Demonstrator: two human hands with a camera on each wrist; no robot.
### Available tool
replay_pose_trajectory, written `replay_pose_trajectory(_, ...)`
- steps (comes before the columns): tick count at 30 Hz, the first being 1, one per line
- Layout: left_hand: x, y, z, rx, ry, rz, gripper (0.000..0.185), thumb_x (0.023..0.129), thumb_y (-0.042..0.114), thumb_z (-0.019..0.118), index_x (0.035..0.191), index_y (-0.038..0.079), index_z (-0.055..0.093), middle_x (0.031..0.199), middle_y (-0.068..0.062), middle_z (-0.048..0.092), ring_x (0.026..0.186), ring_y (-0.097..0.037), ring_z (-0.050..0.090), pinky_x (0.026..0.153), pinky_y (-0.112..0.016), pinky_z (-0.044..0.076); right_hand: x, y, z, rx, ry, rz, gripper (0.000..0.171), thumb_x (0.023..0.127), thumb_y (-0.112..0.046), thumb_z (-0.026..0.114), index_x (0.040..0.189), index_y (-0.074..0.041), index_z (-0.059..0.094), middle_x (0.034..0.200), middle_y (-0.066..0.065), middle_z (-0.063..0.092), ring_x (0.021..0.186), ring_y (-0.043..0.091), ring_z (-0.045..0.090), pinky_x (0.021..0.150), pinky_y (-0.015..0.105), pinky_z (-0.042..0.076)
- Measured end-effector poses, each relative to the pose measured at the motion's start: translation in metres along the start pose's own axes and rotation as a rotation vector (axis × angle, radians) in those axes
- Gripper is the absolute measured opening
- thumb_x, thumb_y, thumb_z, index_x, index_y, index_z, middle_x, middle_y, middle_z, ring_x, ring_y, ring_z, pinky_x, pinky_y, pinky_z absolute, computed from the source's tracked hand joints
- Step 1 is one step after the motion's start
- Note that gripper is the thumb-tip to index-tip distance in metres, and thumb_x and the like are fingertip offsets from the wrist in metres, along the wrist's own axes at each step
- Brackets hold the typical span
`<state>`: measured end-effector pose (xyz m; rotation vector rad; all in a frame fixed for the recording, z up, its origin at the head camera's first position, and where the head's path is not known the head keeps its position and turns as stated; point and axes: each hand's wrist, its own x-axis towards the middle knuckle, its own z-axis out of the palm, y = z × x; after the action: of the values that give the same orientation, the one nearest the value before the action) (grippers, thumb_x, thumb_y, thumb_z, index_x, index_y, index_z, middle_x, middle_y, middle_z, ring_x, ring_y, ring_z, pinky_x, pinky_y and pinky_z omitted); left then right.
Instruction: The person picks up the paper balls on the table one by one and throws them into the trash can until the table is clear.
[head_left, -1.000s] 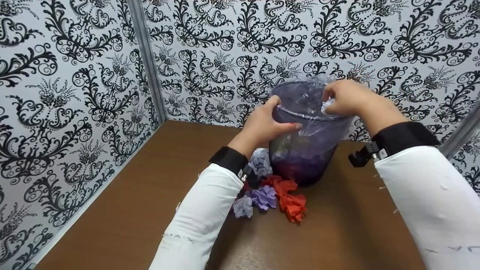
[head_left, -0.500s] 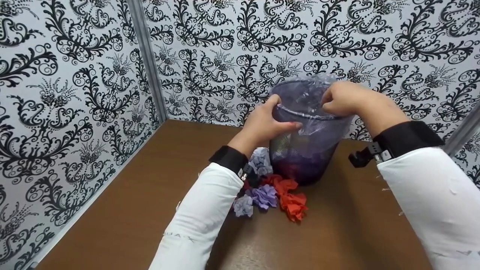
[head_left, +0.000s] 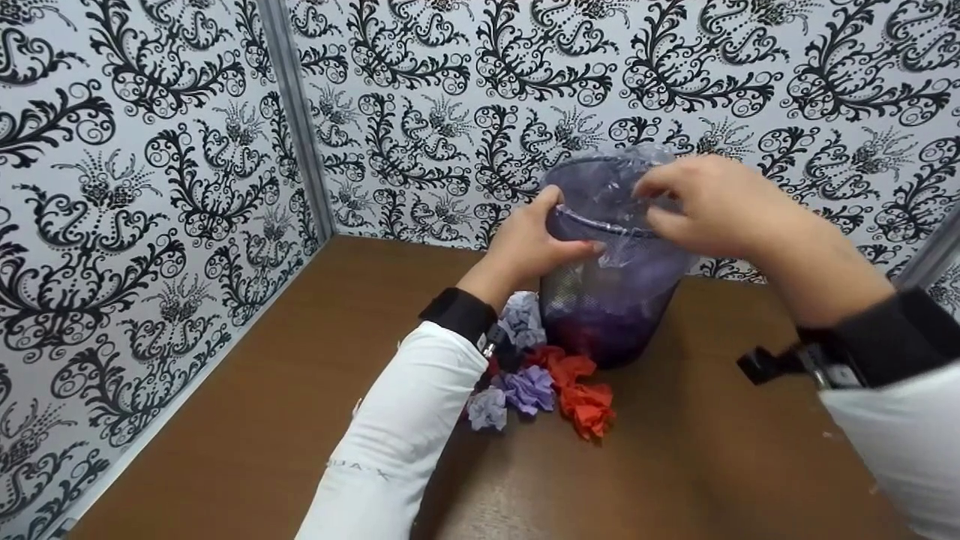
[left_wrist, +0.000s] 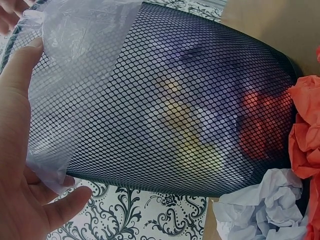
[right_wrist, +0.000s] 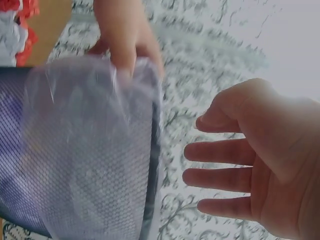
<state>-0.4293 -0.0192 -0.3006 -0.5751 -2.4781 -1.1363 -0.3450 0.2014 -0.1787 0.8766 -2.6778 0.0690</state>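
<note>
A black mesh bin (head_left: 611, 300) lined with a clear plastic bag (head_left: 637, 255) stands tilted on the brown table (head_left: 300, 390) near the back wall. My left hand (head_left: 536, 236) grips its near rim, thumb over the edge and fingers outside on the folded liner (left_wrist: 75, 65). In the left wrist view the left hand (left_wrist: 20, 150) clasps the bin (left_wrist: 190, 100), and coloured paper shows through the mesh. My right hand (head_left: 675, 199) hovers over the rim's right side. In the right wrist view the right hand (right_wrist: 240, 165) has straight, spread fingers and stays clear of the bin (right_wrist: 75, 165).
Crumpled paper balls lie at the bin's foot: red ones (head_left: 585, 409), a purple one (head_left: 529, 390) and pale ones (head_left: 487, 409). Patterned black-and-white walls (head_left: 150, 187) close in the left and back sides. Bare tabletop stretches to the left and front.
My right hand has let go of the liner at the rim, opened its fingers and drawn back toward me. The left hand and the bin have stayed put.
</note>
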Motion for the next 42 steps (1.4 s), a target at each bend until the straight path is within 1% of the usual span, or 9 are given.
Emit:
replay_pose_trajectory(5, 0.001, 0.000, 0.000, 0.018, 0.008, 0.003, 0.073, 0.056, 0.076, 0.076, 0.106, 0.031, 0.048, 0.089, 0.005, 0.063, 0.081, -0.013, 0.062, 0.067, -0.031, 0.051, -0.027, -0.014, 0.011, 0.013, 0.125, -0.130, 0.024, 0.087, -0.024, 0.069, 0.109, -0.015, 0.068, 0.105, 0.003, 0.069, 0.088, 0.019, 0.063, 0.076, 0.045, 0.054)
replay_pose_trajectory(8, 0.001, 0.002, 0.000, 0.012, 0.004, 0.004, 0.073, 0.056, 0.075, 0.077, 0.106, 0.031, 0.049, 0.090, 0.006, 0.063, 0.081, -0.013, 0.062, 0.068, -0.030, 0.051, -0.043, -0.018, 0.025, 0.042, 0.125, -0.170, 0.026, 0.085, -0.027, 0.073, 0.108, -0.016, 0.068, 0.104, -0.001, 0.069, 0.091, 0.017, 0.064, 0.080, 0.044, 0.055)
replay_pose_trajectory(16, 0.003, 0.002, -0.002, -0.004, 0.000, -0.003, 0.075, 0.053, 0.077, 0.077, 0.105, 0.031, 0.048, 0.090, 0.008, 0.064, 0.081, -0.012, 0.062, 0.071, -0.031, 0.052, -0.070, -0.017, 0.083, 0.128, -0.059, -0.149, 0.037, 0.077, -0.040, 0.079, 0.110, -0.029, 0.067, 0.110, -0.010, 0.066, 0.101, 0.011, 0.061, 0.090, 0.042, 0.051)
replay_pose_trajectory(21, 0.004, 0.001, -0.001, -0.016, -0.005, -0.027, 0.077, 0.051, 0.078, 0.077, 0.104, 0.031, 0.047, 0.088, 0.007, 0.064, 0.079, -0.013, 0.062, 0.069, -0.031, 0.051, -0.076, -0.016, 0.129, 0.196, -0.175, -0.148, 0.051, 0.073, -0.038, 0.081, 0.120, -0.026, 0.065, 0.120, -0.007, 0.062, 0.111, 0.016, 0.058, 0.098, 0.044, 0.047)
replay_pose_trajectory(24, 0.004, 0.000, 0.000, -0.027, -0.007, -0.035, 0.077, 0.051, 0.077, 0.078, 0.104, 0.031, 0.047, 0.088, 0.007, 0.064, 0.080, -0.013, 0.062, 0.069, -0.031, 0.051, -0.079, -0.018, 0.156, 0.237, -0.225, -0.147, 0.057, 0.071, -0.036, 0.081, 0.124, -0.023, 0.063, 0.121, -0.005, 0.061, 0.112, 0.016, 0.057, 0.099, 0.043, 0.046)
replay_pose_trajectory(28, 0.002, -0.001, 0.001, -0.043, -0.016, -0.033, 0.076, 0.052, 0.076, 0.078, 0.103, 0.030, 0.047, 0.088, 0.006, 0.065, 0.080, -0.013, 0.062, 0.069, -0.031, 0.051, -0.080, -0.023, 0.185, 0.285, -0.235, -0.171, 0.055, 0.068, -0.031, 0.081, 0.120, -0.020, 0.065, 0.114, -0.004, 0.062, 0.105, 0.013, 0.057, 0.094, 0.038, 0.048)
replay_pose_trajectory(31, 0.002, -0.001, 0.002, -0.050, -0.020, -0.030, 0.076, 0.052, 0.076, 0.078, 0.103, 0.030, 0.047, 0.089, 0.006, 0.065, 0.080, -0.013, 0.062, 0.069, -0.031, 0.052, -0.078, -0.025, 0.199, 0.302, -0.221, -0.172, 0.052, 0.068, -0.029, 0.081, 0.117, -0.019, 0.066, 0.107, -0.003, 0.061, 0.097, 0.011, 0.056, 0.087, 0.034, 0.049)
replay_pose_trajectory(35, 0.003, 0.000, 0.002, -0.044, -0.013, -0.035, 0.077, 0.050, 0.077, 0.078, 0.103, 0.030, 0.047, 0.090, 0.007, 0.065, 0.082, -0.013, 0.062, 0.070, -0.031, 0.052, -0.077, -0.028, 0.211, 0.313, -0.229, -0.142, 0.050, 0.069, -0.031, 0.081, 0.116, -0.022, 0.067, 0.103, -0.005, 0.060, 0.091, 0.010, 0.053, 0.082, 0.031, 0.047)
replay_pose_trajectory(42, 0.003, -0.002, 0.001, -0.036, -0.015, -0.039, 0.078, 0.049, 0.078, 0.077, 0.104, 0.031, 0.048, 0.090, 0.006, 0.065, 0.083, -0.014, 0.062, 0.071, -0.032, 0.052, -0.077, -0.031, 0.224, 0.322, -0.250, -0.136, 0.048, 0.070, -0.032, 0.080, 0.114, -0.019, 0.068, 0.105, -0.006, 0.061, 0.093, 0.011, 0.054, 0.083, 0.032, 0.048)
